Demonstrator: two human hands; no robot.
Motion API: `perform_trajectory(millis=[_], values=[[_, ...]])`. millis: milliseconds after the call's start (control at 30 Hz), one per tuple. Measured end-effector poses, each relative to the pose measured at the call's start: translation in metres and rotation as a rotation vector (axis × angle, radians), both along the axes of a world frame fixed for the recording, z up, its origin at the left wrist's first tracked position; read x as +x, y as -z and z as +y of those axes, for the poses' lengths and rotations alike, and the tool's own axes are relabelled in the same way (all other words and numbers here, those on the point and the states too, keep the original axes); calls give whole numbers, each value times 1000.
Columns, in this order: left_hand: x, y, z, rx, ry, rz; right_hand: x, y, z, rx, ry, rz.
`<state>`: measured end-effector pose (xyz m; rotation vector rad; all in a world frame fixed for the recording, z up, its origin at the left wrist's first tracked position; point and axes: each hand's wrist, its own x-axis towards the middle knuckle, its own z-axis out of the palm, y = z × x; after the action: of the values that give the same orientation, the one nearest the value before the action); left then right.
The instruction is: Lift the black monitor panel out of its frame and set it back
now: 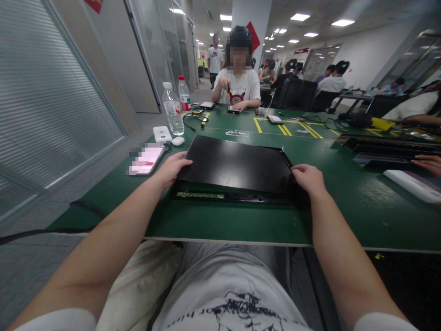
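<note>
A glossy black flat panel [234,163] lies tilted in front of me, its near edge raised off the shallow black frame [257,199] beneath it. Along the frame's near side, a narrow green circuit board [200,195] shows in the gap. My left hand [172,168] grips the panel's left edge, thumb on top and fingers underneath. At the right edge, my right hand [308,178] pinches the panel's rim near its corner, with the fingertips partly hidden. Most of the frame's inside is covered by the panel.
Left on the green table [227,225] are a phone [146,159], a white case [162,134] and two bottles [172,110]. A small silvery piece [237,133] lies beyond the panel. Opposite, a co-worker [237,82] holds a screwdriver. Black trays [382,149] and another person's hand [429,163] are right.
</note>
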<state>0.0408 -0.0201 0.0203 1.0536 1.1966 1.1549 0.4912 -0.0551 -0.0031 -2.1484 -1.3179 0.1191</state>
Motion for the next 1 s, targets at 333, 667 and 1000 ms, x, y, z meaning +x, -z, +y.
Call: perform_trajectory(millis=[333,667,1000], values=[[0,2,1,-13,36,-19,3,-1,1,-27,11,80],[2,1,1,-28,-25,32,5,1,2,22,25,128],[1,1,-1,35,-7,-5,9,3,3,3,18,179]])
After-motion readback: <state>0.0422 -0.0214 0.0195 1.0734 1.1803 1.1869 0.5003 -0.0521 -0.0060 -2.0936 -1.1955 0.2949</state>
